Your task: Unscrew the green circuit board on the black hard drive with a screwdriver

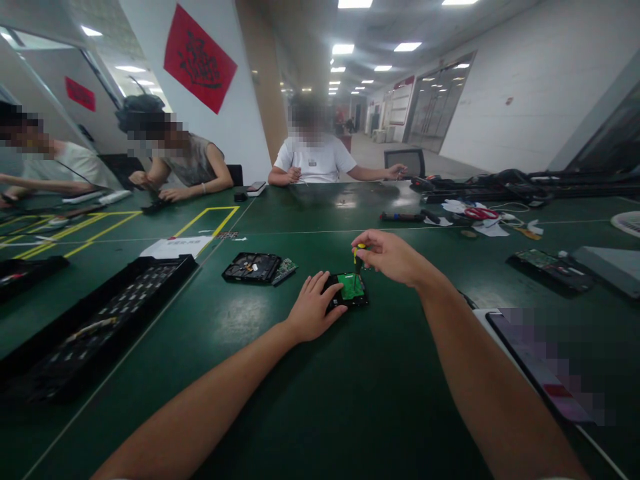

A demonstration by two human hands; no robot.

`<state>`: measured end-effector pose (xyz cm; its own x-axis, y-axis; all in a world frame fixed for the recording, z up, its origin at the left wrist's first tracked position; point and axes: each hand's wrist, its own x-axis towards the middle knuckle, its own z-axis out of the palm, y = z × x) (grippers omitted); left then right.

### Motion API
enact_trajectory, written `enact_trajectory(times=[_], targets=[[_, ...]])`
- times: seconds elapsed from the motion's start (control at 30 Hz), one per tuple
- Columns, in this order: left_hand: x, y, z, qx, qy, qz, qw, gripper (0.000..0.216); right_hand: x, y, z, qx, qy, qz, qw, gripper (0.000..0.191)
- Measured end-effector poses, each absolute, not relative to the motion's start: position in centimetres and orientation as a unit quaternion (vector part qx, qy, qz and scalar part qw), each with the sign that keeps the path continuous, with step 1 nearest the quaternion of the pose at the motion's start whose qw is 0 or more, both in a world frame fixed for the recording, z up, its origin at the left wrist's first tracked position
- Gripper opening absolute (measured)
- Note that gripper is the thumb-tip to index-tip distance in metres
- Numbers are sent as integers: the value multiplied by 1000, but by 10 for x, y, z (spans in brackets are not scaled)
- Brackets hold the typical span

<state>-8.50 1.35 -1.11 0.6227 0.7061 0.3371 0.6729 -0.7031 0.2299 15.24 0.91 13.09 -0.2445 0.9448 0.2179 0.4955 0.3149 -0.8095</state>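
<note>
In the middle of the table lies a small black case with a green circuit board (353,287) showing on top, like a hard drive. My left hand (314,308) grips its left side, index finger reaching over the board and thumb along the near edge. A yellow-and-black screwdriver (357,259) stands nearly upright in my right hand (389,256), held by the fingertips near its handle top. Its shaft points down onto the board; whether the tip sits in a screw is too small to tell. Part of the case is hidden under my left hand.
An opened black case (251,267) and a loose circuit board (285,271) lie beyond my left hand. A long black tray (107,320) is at left. At right are a tablet-like screen (545,367), another board unit (553,270) and red scissors (481,213). Several people sit opposite.
</note>
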Motion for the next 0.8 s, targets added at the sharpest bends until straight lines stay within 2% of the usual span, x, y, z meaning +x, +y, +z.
enact_trajectory(times=[0.17, 0.4, 0.8], targets=[[-85, 14, -11, 901, 382, 201, 41, 58, 148, 3, 141, -503, -719, 340, 338, 26], [-86, 13, -10, 900, 381, 207, 50, 57, 152, 7, 134, -515, -730, 286, 348, 23], [-85, 12, -8, 899, 385, 203, 43, 57, 152, 11, 130, -507, -734, 280, 353, 21]])
